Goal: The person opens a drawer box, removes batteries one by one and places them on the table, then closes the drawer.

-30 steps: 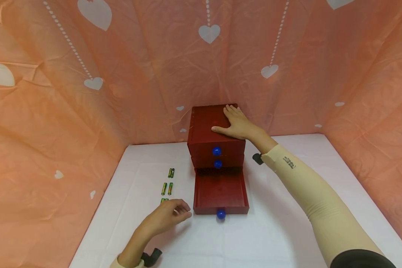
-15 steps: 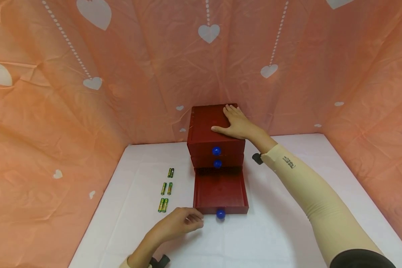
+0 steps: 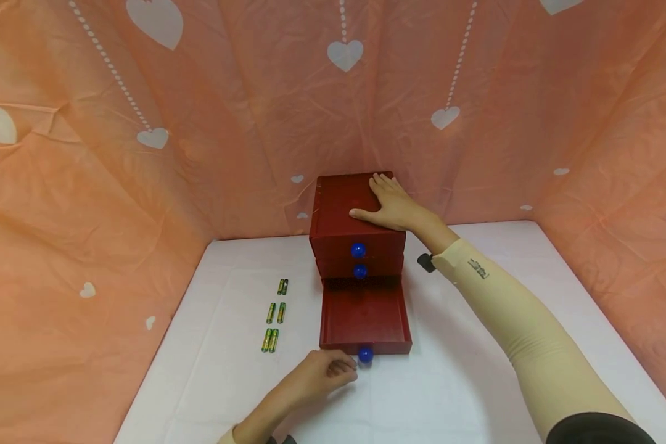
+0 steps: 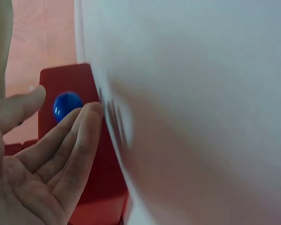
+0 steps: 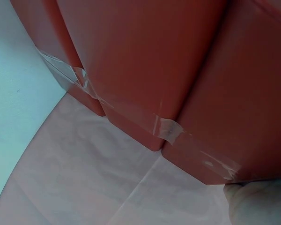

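Note:
A dark red drawer box [image 3: 341,203] stands on the table, its bottom drawer [image 3: 363,314] pulled out with nothing inside. Flat on the box top rests my right hand [image 3: 388,206], thumb spread to the left. My left hand [image 3: 327,373] is at the front of the pulled-out drawer, just left of its blue knob [image 3: 365,355]. In the left wrist view the fingers [image 4: 82,145] extend beside the knob, thumb apart, and overlap its edge; contact cannot be told. The right wrist view has the box's side with clear tape [image 5: 168,129] across it.
Several green batteries [image 3: 270,340] lie in pairs on the white tabletop [image 3: 222,370], left of the drawer. Two upper drawers with blue knobs [image 3: 358,250] are closed. An orange curtain [image 3: 244,123] with white hearts encloses the back and sides.
My left hand has moved right along the front of the drawer towards its knob, uncovering the nearest pair of batteries. My right hand stays where it was on the box.

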A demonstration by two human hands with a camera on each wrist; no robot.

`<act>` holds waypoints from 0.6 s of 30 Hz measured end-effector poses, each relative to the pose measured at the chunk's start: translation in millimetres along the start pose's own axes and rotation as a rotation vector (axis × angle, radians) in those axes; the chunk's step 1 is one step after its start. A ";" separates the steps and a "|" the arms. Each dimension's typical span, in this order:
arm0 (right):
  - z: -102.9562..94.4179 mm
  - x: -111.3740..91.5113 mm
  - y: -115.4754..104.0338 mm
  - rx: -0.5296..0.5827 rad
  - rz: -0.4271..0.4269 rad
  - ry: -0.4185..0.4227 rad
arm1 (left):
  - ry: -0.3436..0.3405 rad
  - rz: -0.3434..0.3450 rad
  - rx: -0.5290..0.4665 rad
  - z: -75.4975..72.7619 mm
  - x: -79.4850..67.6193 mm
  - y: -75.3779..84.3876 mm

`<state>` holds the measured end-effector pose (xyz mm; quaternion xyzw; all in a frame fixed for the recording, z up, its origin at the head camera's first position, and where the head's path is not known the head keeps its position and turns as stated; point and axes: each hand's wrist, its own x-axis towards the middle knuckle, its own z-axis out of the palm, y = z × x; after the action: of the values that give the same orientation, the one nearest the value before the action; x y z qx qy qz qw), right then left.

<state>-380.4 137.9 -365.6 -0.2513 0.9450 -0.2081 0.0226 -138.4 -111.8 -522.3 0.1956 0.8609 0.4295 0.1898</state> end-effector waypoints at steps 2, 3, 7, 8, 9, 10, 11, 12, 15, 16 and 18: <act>0.6 0.4 0.6 -0.002 0.001 0.003 | 0.010 0.001 -0.001 3.5 1.7 0.5; 0.7 0.6 0.7 -0.003 0.001 0.004 | 0.015 -0.002 -0.001 4.8 2.5 0.9; 0.9 0.6 1.2 -0.002 -0.001 0.009 | 0.028 -0.025 -0.004 9.3 5.8 1.8; 0.8 0.6 1.2 -0.001 -0.001 0.008 | 0.033 -0.032 -0.005 10.2 6.7 1.8; 0.7 0.6 1.0 -0.001 -0.002 0.008 | 0.039 -0.037 -0.005 11.1 7.5 1.7; 0.8 0.7 1.0 0.000 -0.003 0.008 | 0.044 -0.041 -0.006 12.1 8.3 1.6; 0.8 0.7 1.0 -0.001 -0.004 0.008 | 0.048 -0.044 -0.011 12.9 9.2 1.5; 0.9 0.7 1.1 -0.001 -0.004 0.009 | 0.050 -0.049 -0.019 13.9 10.1 1.1; 1.2 0.7 1.7 0.000 -0.004 0.012 | 0.060 -0.055 -0.034 16.5 12.4 0.3; 1.4 0.6 2.0 0.001 -0.004 0.013 | 0.063 -0.059 -0.036 17.2 13.0 0.2; 1.5 0.4 2.4 0.004 -0.005 0.014 | 0.070 -0.067 -0.042 18.4 14.1 0.4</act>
<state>-381.7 139.0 -367.9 -0.2521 0.9442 -0.2116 0.0161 -141.3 -92.3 -534.4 0.1473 0.8641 0.4473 0.1778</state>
